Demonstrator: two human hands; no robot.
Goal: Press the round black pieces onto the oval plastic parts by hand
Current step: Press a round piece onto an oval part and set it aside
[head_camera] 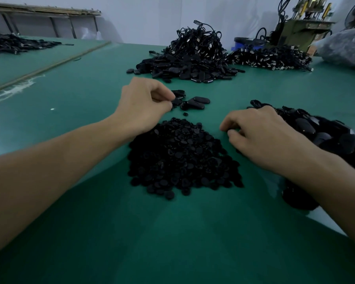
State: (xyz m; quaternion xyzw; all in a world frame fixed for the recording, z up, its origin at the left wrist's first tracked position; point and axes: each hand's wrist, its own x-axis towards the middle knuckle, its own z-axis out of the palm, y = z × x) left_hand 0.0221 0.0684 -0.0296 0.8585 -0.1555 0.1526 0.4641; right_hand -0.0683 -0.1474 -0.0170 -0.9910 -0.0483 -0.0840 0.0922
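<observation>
A heap of small round black pieces lies on the green table in front of me. My left hand reaches past the heap and pinches a black oval part between thumb and fingers. A few more oval parts lie just right of it, and one loose round piece sits below them. My right hand rests with curled fingers at the left edge of a pile of oval plastic parts. I cannot tell whether it holds anything.
A big pile of black parts with cables stands at the back centre, another cable pile to its right. A grey bag and a machine are at the far right. More black parts lie far left.
</observation>
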